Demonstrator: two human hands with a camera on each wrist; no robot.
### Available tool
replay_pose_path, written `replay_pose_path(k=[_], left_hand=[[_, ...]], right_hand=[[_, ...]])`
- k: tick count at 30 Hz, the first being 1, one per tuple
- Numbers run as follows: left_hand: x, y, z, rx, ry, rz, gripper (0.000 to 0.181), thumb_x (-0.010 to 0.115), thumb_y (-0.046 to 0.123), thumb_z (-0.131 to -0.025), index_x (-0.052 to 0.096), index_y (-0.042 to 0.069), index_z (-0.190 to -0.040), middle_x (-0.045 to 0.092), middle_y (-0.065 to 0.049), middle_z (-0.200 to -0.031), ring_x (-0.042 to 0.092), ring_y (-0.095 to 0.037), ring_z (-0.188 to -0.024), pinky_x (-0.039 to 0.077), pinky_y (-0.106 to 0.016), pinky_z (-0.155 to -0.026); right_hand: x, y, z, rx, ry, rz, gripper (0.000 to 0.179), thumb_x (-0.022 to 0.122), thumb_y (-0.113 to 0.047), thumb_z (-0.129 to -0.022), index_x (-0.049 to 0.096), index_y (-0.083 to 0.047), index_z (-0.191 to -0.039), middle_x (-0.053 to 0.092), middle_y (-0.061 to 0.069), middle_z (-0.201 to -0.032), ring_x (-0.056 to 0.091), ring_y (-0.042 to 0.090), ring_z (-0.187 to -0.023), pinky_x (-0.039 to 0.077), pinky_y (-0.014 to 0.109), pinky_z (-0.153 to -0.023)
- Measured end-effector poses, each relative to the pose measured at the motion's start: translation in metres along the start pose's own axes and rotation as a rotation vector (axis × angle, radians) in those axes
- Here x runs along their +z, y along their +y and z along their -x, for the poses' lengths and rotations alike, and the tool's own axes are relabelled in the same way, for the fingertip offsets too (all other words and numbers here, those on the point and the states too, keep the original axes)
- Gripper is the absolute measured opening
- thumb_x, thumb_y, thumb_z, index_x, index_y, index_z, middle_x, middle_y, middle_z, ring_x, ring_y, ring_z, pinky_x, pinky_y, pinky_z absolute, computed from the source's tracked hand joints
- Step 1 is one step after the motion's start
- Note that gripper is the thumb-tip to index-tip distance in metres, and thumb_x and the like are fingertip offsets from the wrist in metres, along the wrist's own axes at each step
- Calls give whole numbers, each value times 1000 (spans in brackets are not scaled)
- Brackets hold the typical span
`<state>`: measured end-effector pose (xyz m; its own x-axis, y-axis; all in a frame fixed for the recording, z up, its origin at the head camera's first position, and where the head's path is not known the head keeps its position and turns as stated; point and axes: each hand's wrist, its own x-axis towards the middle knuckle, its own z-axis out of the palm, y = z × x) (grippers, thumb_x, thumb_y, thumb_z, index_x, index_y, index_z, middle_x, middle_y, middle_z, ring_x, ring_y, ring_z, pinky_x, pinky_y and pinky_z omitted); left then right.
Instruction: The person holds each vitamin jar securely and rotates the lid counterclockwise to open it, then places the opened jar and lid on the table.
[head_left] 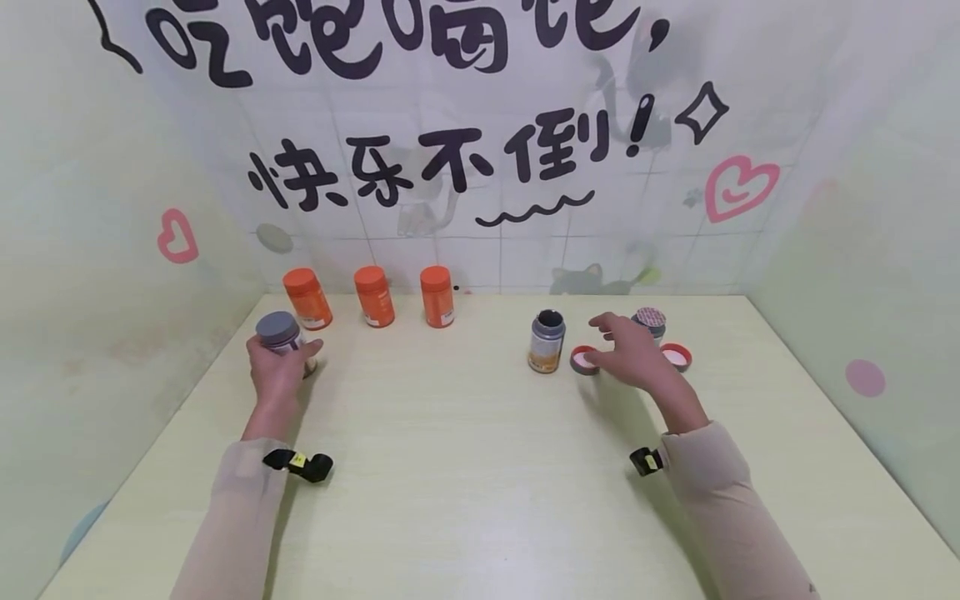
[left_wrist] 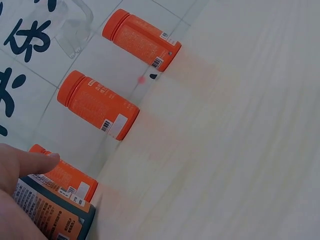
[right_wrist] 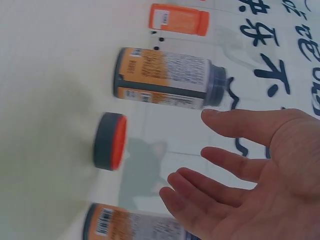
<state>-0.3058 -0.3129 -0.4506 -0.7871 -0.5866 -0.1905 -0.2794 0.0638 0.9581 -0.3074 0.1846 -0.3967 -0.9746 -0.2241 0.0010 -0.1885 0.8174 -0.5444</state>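
Observation:
At the far left of the table, my left hand (head_left: 273, 375) grips a jar with a grey lid (head_left: 278, 327). The left wrist view shows the thumb beside this jar's orange and white label (left_wrist: 52, 212). My right hand (head_left: 632, 354) hovers with spread, relaxed fingers and holds nothing. Close by its fingers lies an upturned grey lid with a red rim (head_left: 583, 360). To its left stands an uncapped grey jar (head_left: 546, 346). Partly hidden behind the right hand is another uncapped jar with a pink patterned top (head_left: 649, 317); a second upturned lid (head_left: 677, 357) lies beside it.
Along the back edge stand three orange jars: one behind the left hand (head_left: 307, 300), a middle one (head_left: 374, 297) and a right one (head_left: 437, 297). A printed cloth (head_left: 465, 192) hangs behind the pale table (head_left: 480, 467), with side walls left and right.

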Motion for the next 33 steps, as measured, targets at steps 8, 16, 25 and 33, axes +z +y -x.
replay_pose_path(k=[8,16,25,33], left_hand=[[-2,-1,1,20,2,-25,98,70,27,-91,0,25,-160,13,-3,-168,16,-23,-156,21,-43,-125],[-3,-3,1,9,22,-41,93,69,30,-92,5,23,-160,15,-3,-168,18,-23,-155,20,-43,-125],[7,-2,8,73,70,-55,86,72,36,-89,21,22,-157,32,-3,-162,32,-22,-149,26,-41,-123],[33,10,30,211,-35,-85,81,72,54,-84,34,28,-151,45,-2,-153,45,-22,-138,37,-46,-116]], right_hand=[[-40,-13,29,-73,21,-108,54,67,-24,-93,48,-6,-140,54,18,-141,55,38,-129,50,53,-100],[-55,-24,54,-231,-119,-146,52,74,-25,-89,54,-15,-136,57,10,-136,62,30,-122,52,48,-99],[-46,-32,60,-290,-133,-174,53,74,-26,-89,53,-17,-137,58,8,-136,63,26,-120,53,46,-99],[-44,-35,59,-290,-145,-178,55,74,-29,-90,52,-16,-138,62,8,-133,64,25,-118,54,45,-97]])
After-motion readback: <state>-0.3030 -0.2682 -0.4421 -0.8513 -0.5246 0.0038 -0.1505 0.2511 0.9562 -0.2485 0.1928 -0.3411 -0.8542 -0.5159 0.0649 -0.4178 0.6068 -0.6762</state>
